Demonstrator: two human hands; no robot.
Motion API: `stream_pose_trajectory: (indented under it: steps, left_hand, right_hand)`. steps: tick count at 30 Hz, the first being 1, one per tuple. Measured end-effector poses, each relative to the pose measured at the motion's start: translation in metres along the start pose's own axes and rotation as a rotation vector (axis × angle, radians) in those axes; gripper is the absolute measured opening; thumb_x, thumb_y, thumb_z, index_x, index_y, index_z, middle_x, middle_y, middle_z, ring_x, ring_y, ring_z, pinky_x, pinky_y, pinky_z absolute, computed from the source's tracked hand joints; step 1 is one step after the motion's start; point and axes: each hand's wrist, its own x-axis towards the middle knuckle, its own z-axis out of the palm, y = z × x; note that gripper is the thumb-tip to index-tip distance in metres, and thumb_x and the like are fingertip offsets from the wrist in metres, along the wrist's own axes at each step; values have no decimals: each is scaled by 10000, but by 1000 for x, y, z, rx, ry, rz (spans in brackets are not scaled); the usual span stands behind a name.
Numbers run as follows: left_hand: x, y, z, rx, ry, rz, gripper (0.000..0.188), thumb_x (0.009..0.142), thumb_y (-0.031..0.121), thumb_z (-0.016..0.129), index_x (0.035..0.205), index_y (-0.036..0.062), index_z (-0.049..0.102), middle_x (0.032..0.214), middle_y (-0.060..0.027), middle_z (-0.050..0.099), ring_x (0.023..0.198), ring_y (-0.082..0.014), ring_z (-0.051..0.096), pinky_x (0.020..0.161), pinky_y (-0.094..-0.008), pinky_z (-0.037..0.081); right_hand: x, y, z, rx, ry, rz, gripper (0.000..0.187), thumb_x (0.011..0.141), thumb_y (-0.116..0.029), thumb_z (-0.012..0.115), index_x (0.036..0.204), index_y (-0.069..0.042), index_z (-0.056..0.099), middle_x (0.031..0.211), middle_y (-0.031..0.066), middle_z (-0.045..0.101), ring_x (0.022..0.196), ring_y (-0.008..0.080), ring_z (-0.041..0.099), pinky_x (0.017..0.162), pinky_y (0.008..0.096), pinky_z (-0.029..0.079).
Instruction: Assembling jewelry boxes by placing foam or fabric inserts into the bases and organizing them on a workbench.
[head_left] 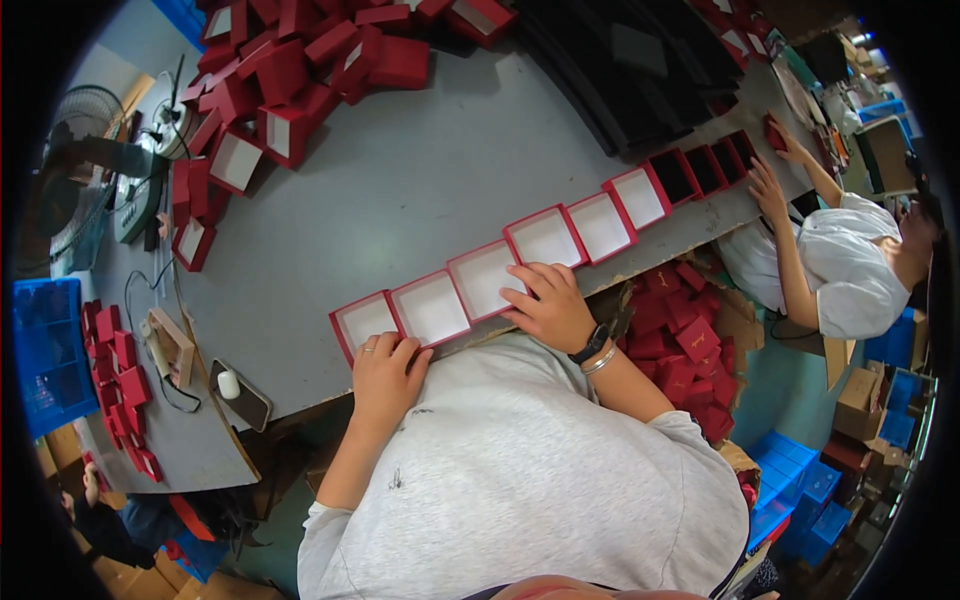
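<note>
Six white-lined red boxes [544, 238] form a stepped row just inside the near edge of the grey table [330, 225]. Uneven pressure could buckle that row — or nudge a box over the edge, since they lie so close to it. At the edge, the left hand [388, 372] has bent fingers on the near rim of the leftmost box [362, 322]; the right hand [550, 310] spreads fingers over the right rim of the third box [483, 281] — whether either thumb pinches, I cannot tell.

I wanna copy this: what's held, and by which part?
Can't tell if gripped: left fingers touch the leftmost lined-up box, near edge; right fingers, the third box, right edge.
</note>
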Motion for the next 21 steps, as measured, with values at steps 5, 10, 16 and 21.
stream_pose_trajectory:
  steps: [5,10,16,21]
  left_hand:
    - [8,5,4,-14,4,-45,193,884,233,728,965,58,710,963,-122,652,963,-321,607,851,-443,478]
    - [10,3,6,-4,-17,-45,384,873,259,743,1187,58,652,992,-130,653,979,-324,606,886,-453,468]
    - [3,6,-10,-24,84,-112,650,849,272,777,1374,-4,510,1129,-166,636,1045,-347,587,986,-450,426]
    - [-4,-13,-11,-76,208,-219,609,852,224,779,1364,16,523,1225,-163,622,1110,-343,578,1006,-453,424]
  right_hand:
    - [0,6,-3,8,49,-32,301,849,-152,743,1144,-117,696,1302,92,603,1150,262,582,952,424,437]
    - [10,15,-21,-48,142,-33,338,854,-157,735,1185,-119,677,1307,97,602,1151,273,581,987,456,423]
    - [41,167,-94,-38,732,539,561,903,-280,767,1358,-31,552,1395,171,526,1300,350,504,1081,460,437]
    - [78,273,-133,-134,567,799,1021,746,-480,874,1526,-81,350,1521,280,316,1399,438,383,1136,481,390]
